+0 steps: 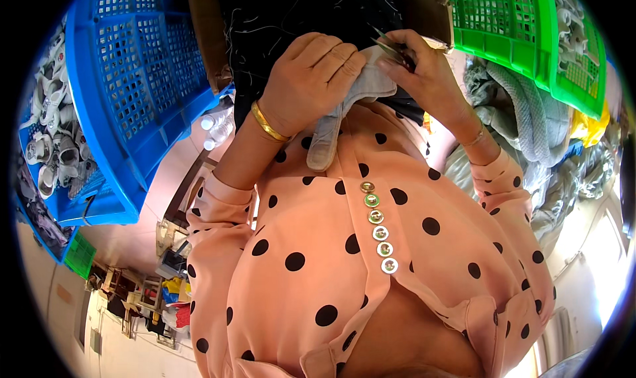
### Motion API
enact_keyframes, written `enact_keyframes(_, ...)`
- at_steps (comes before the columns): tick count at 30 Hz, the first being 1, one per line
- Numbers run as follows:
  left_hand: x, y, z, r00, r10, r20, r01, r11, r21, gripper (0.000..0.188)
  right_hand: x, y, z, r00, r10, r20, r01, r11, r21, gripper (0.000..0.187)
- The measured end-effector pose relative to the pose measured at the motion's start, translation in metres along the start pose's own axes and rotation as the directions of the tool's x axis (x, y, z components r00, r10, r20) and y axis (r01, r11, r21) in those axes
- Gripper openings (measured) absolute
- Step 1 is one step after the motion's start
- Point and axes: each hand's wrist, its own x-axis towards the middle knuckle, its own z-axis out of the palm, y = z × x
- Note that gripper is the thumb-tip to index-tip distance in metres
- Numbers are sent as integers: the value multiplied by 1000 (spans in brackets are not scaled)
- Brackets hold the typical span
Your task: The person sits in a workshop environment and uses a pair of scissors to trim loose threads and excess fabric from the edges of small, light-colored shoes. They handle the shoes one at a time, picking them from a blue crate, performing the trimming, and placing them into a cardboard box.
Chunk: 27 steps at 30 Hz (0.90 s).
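Over my lap, my left hand (315, 77) is closed on a light grey fabric piece that looks like a shoe upper (373, 83). A narrow, rounded strap-like part (323, 143) hangs below the fingers against the polka-dot shirt. My right hand (427, 77) holds a small pair of thread snips (397, 52), its fingers curled round the handles and its thumb by the edge of the grey piece. The snips' pointed blades tip up and left, beside the piece. The left fingertips are partly hidden behind the hand.
A blue plastic basket (142, 60) holding small pale shoe pieces (56, 126) stands at left. At right is a green basket (503, 20) with similar pieces. Dark cloth (291, 10) with loose threads covers my lap. Grey textiles (523, 106) and plastic bags lie below the green basket.
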Motion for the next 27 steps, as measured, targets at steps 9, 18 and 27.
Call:
enact_keyframes(9, -2, 12, 8, 998, -53, -36, 57, 994, 97, 22, -7, -31, -41, 950, -302, 85, 279, 690, -668, 46)
enact_keyframes(18, -5, 11, 7, 985, -172, -15, 171, 984, -54, 20, -5, -48, -44, 926, -237, 294, 376, 520, -767, 39)
enact_keyframes(27, -5, 8, 4, 941, -333, 57, 336, 910, -244, 15, 3, -51, -46, 898, -318, 305, 433, 506, -746, 44)
